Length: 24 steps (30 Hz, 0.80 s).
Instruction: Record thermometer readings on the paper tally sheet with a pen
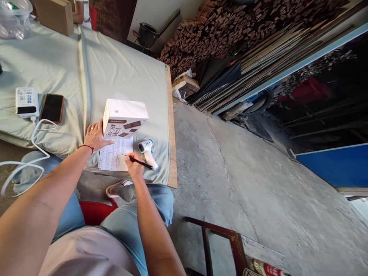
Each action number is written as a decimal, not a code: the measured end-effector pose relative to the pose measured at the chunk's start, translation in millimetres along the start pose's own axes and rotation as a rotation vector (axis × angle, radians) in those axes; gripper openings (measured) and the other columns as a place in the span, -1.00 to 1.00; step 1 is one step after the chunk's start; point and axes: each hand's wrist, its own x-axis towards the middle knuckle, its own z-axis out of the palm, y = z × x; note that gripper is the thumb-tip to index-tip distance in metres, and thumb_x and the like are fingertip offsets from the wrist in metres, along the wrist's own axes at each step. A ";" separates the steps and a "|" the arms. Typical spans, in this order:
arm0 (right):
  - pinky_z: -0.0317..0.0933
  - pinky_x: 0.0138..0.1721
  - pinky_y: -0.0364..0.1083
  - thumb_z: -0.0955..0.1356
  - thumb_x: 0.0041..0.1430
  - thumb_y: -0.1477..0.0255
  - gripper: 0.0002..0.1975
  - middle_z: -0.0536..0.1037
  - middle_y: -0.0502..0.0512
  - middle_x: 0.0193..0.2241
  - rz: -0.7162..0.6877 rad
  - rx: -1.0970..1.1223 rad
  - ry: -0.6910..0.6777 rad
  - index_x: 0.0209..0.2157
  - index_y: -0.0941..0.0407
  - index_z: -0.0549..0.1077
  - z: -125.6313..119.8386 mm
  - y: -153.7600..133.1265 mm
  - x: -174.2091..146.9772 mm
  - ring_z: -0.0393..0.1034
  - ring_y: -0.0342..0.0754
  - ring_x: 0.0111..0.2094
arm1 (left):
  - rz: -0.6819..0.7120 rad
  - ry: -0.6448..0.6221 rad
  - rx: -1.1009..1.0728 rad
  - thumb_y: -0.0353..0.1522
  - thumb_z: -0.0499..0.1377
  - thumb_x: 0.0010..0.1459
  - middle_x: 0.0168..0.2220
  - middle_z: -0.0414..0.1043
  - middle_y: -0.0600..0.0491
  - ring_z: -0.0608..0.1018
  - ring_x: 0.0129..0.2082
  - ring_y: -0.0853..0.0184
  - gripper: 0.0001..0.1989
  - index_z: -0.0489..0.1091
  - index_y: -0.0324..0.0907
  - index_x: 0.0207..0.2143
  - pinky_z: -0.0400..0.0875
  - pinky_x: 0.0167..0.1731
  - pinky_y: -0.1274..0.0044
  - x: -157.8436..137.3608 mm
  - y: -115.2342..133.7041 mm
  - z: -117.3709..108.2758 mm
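Observation:
My right hand [134, 166] grips a black pen [141, 162], its tip over a sheet of paper [115, 155] covered with rows of dense handwriting. Fingers spread, my left hand [96, 136] lies at the left side of a white box [126, 115] printed "Super Meal", its thumb stretched out over the top of the sheet. Whether the fingers press on the box I cannot tell. The box stands upright just behind the paper. A white handheld infrared thermometer [148, 154] rests on the cloth, right beside my right hand.
A cloth-covered table [115, 57] carries a phone [52, 108], a white power bank [27, 102] with a looping white cable [36, 142], and a cardboard box [54, 15] near another person's arm [78, 13]. A wooden frame [215, 230] stands on the concrete floor [230, 165].

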 end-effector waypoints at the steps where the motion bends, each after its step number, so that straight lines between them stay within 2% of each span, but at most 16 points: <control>1: 0.32 -0.42 -0.09 0.30 0.08 0.20 -0.75 0.50 0.01 -0.59 -0.007 -0.005 0.008 -0.48 0.08 0.44 0.5 0.1 -0.9 0.36 -0.08 -0.55 | 0.005 0.005 -0.007 0.06 0.26 -0.02 0.28 0.18 -0.30 0.19 0.31 -0.11 0.12 -0.17 -0.30 0.38 -0.03 0.31 0.14 0.0 -0.5 -0.1; 5: 0.33 -0.34 -0.07 0.26 0.19 0.14 -0.67 0.53 0.05 -0.51 -0.068 -0.023 0.143 -0.38 0.10 0.46 -8.3 -1.3 -3.8 0.40 -0.06 -0.47 | 0.020 0.013 -0.055 0.02 0.10 0.16 0.27 0.23 -0.25 0.23 0.30 -0.05 -0.11 -0.10 -0.26 0.37 0.02 0.29 0.15 -0.3 -2.0 -1.8; 9: 0.31 -0.08 0.04 0.16 0.31 0.13 -0.60 0.58 0.17 -0.31 -0.095 -0.107 0.308 -0.22 0.13 0.46 -41.2 1.3 4.9 0.46 0.04 -0.20 | 0.017 0.050 -0.114 0.00 0.01 0.24 0.25 0.28 -0.21 0.29 0.26 -0.04 -0.21 -0.07 -0.27 0.35 0.09 0.26 0.18 0.5 -2.9 -2.3; 10: 0.28 -0.03 0.08 0.18 0.30 0.12 -0.61 0.58 0.19 -0.26 -0.072 -0.170 0.302 -0.21 0.11 0.45 -50.8 3.8 8.8 0.44 0.07 -0.15 | 0.015 0.066 -0.130 0.00 -0.01 0.25 0.23 0.31 -0.20 0.31 0.24 -0.04 -0.23 -0.06 -0.26 0.35 0.11 0.25 0.18 0.7 -3.4 -1.9; 12: 0.24 -0.01 0.13 0.27 0.19 0.10 -0.64 0.57 0.19 -0.20 -0.001 -0.306 0.201 -0.20 0.08 0.44 -67.4 10.5 15.9 0.40 0.12 -0.09 | 0.003 0.099 -0.161 0.01 -0.06 0.28 0.17 0.37 -0.17 0.35 0.20 -0.03 -0.27 -0.01 -0.23 0.33 0.17 0.21 0.19 0.9 -5.0 -0.7; 15: 0.23 -0.07 0.10 0.40 -0.02 0.13 -0.62 0.56 0.15 -0.22 0.081 -0.346 0.033 -0.23 0.07 0.42 -78.7 19.7 21.3 0.38 0.12 -0.13 | -0.038 0.155 -0.192 0.02 -0.15 0.33 0.10 0.43 -0.14 0.40 0.13 -0.01 -0.35 0.07 -0.20 0.29 0.26 0.12 0.19 0.7 -8.2 1.0; 17: 0.24 -0.15 0.04 0.43 -0.09 0.17 -0.64 0.54 0.10 -0.29 0.123 -0.201 0.058 -0.29 0.08 0.41 -75.5 19.8 22.2 0.37 0.06 -0.23 | -0.062 0.182 -0.193 0.01 -0.20 0.35 0.08 0.44 -0.13 0.42 0.10 0.01 -0.38 0.13 -0.17 0.26 0.28 0.10 0.21 0.6 -10.3 1.5; 19: 0.23 -0.24 -0.02 0.45 -0.12 0.18 -0.64 0.51 0.02 -0.37 0.172 0.025 0.158 -0.32 0.08 0.38 -65.4 11.5 23.9 0.34 -0.03 -0.35 | -0.075 0.187 -0.179 -0.01 -0.23 0.37 0.09 0.44 -0.14 0.42 0.11 0.02 -0.38 0.15 -0.19 0.26 0.26 0.12 0.21 0.7 -11.9 1.2; 21: 0.23 -0.33 -0.07 0.44 -0.08 0.15 -0.62 0.50 -0.03 -0.42 0.197 0.286 0.216 -0.30 0.07 0.34 -50.8 -5.7 28.8 0.33 -0.10 -0.42 | -0.077 0.180 -0.156 -0.03 -0.25 0.38 0.11 0.43 -0.17 0.40 0.13 0.02 -0.37 0.15 -0.23 0.27 0.24 0.15 0.20 1.0 -13.2 0.6; 24: 0.26 -0.38 -0.09 0.38 0.03 0.07 -0.61 0.53 -0.03 -0.41 0.160 0.609 0.181 -0.28 0.05 0.27 -25.4 -41.9 43.2 0.41 -0.11 -0.44 | -0.072 0.180 -0.126 -0.06 -0.26 0.39 0.13 0.42 -0.18 0.40 0.15 0.02 -0.37 0.11 -0.23 0.31 0.24 0.15 0.20 1.9 -14.8 0.1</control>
